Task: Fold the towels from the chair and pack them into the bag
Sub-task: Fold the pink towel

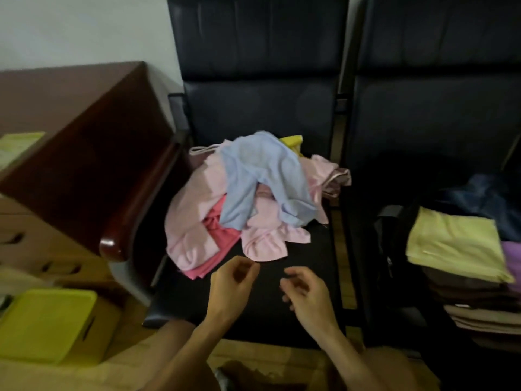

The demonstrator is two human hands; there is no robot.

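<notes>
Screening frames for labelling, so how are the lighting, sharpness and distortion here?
Head view: dim, with the black chair seat and the dark bag nearly lost in shadow; the towel pile, left hand and right hand look soft with blur; a small glare spot sits on the glossy wooden armrest; wide-angle bending curves the frame's edges.

Two chairs (259, 52) (437, 108), one towel heap (253, 193), one folded stack (454, 244).
</notes>
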